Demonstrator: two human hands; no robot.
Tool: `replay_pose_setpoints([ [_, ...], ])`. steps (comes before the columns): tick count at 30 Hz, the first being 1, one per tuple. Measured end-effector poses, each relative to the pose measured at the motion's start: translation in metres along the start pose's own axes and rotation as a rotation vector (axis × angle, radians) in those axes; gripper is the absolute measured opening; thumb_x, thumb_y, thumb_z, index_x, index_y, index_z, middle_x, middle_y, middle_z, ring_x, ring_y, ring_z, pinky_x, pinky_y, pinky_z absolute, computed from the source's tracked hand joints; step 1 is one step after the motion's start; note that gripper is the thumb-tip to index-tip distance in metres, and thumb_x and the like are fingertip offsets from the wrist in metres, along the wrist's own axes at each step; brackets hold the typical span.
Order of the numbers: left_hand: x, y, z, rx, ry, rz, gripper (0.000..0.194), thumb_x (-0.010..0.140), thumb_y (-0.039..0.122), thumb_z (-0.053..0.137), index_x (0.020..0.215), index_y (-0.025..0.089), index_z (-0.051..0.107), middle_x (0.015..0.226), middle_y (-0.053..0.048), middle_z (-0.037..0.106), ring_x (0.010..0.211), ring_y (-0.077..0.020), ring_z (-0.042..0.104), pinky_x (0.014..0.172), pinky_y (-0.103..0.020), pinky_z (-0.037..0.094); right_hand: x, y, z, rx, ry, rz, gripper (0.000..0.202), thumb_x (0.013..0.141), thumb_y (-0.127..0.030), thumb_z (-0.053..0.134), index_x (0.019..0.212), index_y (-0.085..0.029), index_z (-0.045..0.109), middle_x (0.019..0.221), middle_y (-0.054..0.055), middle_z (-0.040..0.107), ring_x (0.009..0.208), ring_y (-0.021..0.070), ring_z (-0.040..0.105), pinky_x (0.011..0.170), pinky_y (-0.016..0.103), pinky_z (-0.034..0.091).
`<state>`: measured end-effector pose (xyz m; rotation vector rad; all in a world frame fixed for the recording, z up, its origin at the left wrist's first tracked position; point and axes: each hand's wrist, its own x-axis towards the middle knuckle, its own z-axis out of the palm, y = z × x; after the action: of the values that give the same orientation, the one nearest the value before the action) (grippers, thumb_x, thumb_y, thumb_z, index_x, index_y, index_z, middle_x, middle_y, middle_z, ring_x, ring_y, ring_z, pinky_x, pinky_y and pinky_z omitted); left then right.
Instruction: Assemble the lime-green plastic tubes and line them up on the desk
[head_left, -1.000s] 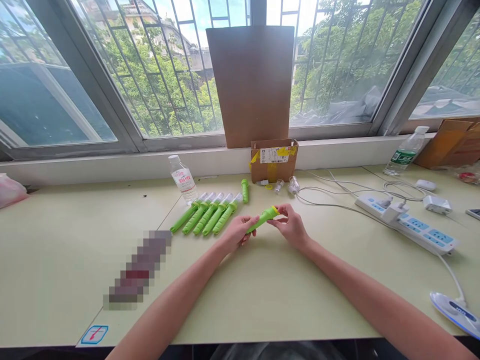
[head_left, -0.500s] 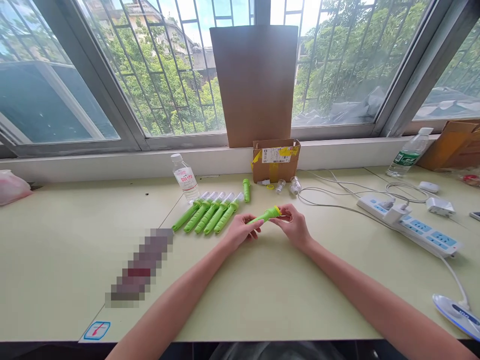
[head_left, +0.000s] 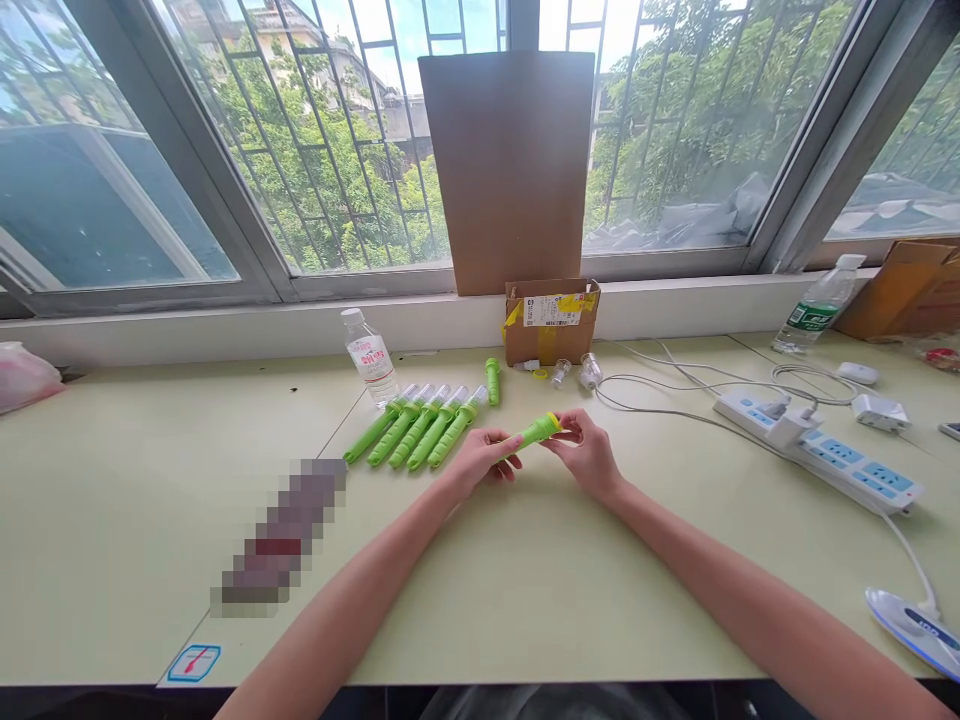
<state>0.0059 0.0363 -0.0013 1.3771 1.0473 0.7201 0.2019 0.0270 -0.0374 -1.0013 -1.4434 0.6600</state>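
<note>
My left hand [head_left: 487, 456] is closed around the lower part of a green plastic tube [head_left: 538, 431], which is tilted up to the right. A yellow ring [head_left: 553, 422] caps the tube's wider end. The fingers of my right hand [head_left: 589, 452] pinch at that ringed end, and their tips are partly hidden. Left of my hands lie several green tubes with clear tops [head_left: 418, 432], side by side in a slanted row. A single green tube without a clear top [head_left: 493, 381] stands behind them.
A water bottle [head_left: 370, 358] stands behind the row. Near the small cardboard box [head_left: 551, 345] lie a loose yellow ring [head_left: 539, 374] and two clear plastic pieces [head_left: 590, 371]. A power strip [head_left: 825, 450] with cables lies to the right. A pixelated patch [head_left: 285, 535] covers something at left.
The green tube has turned slightly in my hands. My left fingers have shifted a little along it, while my right hand stays at the ringed end.
</note>
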Motion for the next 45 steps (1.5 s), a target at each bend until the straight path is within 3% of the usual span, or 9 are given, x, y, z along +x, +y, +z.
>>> replay_pose_setpoints([
  [3, -0.001, 0.000, 0.001, 0.010, 0.009, 0.020, 0.043, 0.073, 0.055, 0.065, 0.085, 0.013, 0.064, 0.074, -0.008, 0.067, 0.056, -0.0136, 0.062, 0.045, -0.020, 0.044, 0.000, -0.001, -0.001, -0.029, 0.005, -0.005, 0.038, 0.069, -0.049, 0.072, 0.083, -0.023, 0.048, 0.100, 0.006, 0.068, 0.078, 0.0203, 0.069, 0.077, 0.044, 0.060],
  [7, -0.001, -0.003, 0.006, 0.124, 0.101, 0.095, 0.042, 0.074, 0.056, 0.062, 0.078, 0.014, 0.062, 0.062, -0.001, 0.058, 0.049, -0.0102, 0.055, 0.039, -0.019, 0.041, 0.001, -0.003, -0.003, -0.043, 0.005, 0.012, 0.040, 0.068, -0.052, 0.072, 0.083, -0.023, 0.049, 0.093, 0.005, 0.070, 0.071, 0.0206, 0.069, 0.071, 0.042, 0.059],
  [11, 0.000, -0.007, 0.007, 0.207, 0.196, 0.215, 0.043, 0.069, 0.052, 0.068, 0.091, 0.017, 0.060, 0.070, 0.001, 0.058, 0.051, -0.0095, 0.053, 0.037, -0.018, 0.037, 0.002, -0.003, -0.002, -0.063, 0.008, 0.068, 0.042, 0.065, -0.053, 0.073, 0.083, -0.024, 0.049, 0.079, 0.003, 0.069, 0.064, 0.0201, 0.066, 0.059, 0.036, 0.056],
  [17, 0.006, -0.014, 0.005, 0.340, 0.320, 0.450, 0.028, 0.066, 0.038, 0.074, 0.080, 0.016, 0.065, 0.079, -0.003, 0.067, 0.075, -0.0161, 0.062, 0.070, -0.027, 0.050, 0.003, -0.001, -0.002, -0.078, 0.023, 0.123, 0.043, 0.064, -0.052, 0.074, 0.082, -0.024, 0.048, 0.077, 0.002, 0.068, 0.066, 0.0206, 0.066, 0.053, 0.031, 0.051],
  [27, 0.004, -0.017, 0.010, 0.307, 0.327, 0.396, 0.035, 0.069, 0.046, 0.071, 0.083, 0.015, 0.070, 0.071, -0.003, 0.067, 0.060, -0.0140, 0.058, 0.054, -0.025, 0.046, 0.003, 0.002, -0.003, -0.003, 0.011, 0.143, 0.040, 0.064, -0.049, 0.075, 0.080, -0.023, 0.049, 0.084, 0.004, 0.068, 0.081, 0.0235, 0.067, 0.061, 0.034, 0.056],
  [34, -0.001, -0.011, 0.015, 0.202, 0.322, 0.233, 0.041, 0.067, 0.052, 0.070, 0.079, 0.014, 0.068, 0.053, 0.002, 0.056, 0.037, -0.0078, 0.045, 0.033, -0.020, 0.032, 0.003, -0.001, -0.004, -0.006, -0.008, 0.161, 0.037, 0.067, -0.047, 0.074, 0.078, -0.022, 0.049, 0.082, 0.004, 0.067, 0.082, 0.0224, 0.067, 0.064, 0.033, 0.055],
  [39, 0.000, -0.012, 0.014, 0.125, 0.279, 0.197, 0.042, 0.069, 0.055, 0.067, 0.077, 0.013, 0.066, 0.063, -0.001, 0.060, 0.042, -0.0095, 0.053, 0.032, -0.019, 0.036, 0.003, 0.000, -0.004, -0.010, -0.059, 0.146, 0.041, 0.066, -0.044, 0.075, 0.087, -0.023, 0.046, 0.088, 0.005, 0.066, 0.093, 0.0229, 0.064, 0.065, 0.033, 0.057],
  [45, 0.006, -0.016, 0.010, 0.092, 0.249, 0.145, 0.044, 0.071, 0.056, 0.066, 0.081, 0.014, 0.066, 0.066, -0.003, 0.064, 0.043, -0.0090, 0.054, 0.036, -0.019, 0.038, 0.002, 0.001, -0.003, -0.001, -0.037, 0.119, 0.038, 0.069, -0.043, 0.073, 0.085, -0.023, 0.046, 0.087, 0.004, 0.066, 0.088, 0.0220, 0.066, 0.068, 0.035, 0.057],
])
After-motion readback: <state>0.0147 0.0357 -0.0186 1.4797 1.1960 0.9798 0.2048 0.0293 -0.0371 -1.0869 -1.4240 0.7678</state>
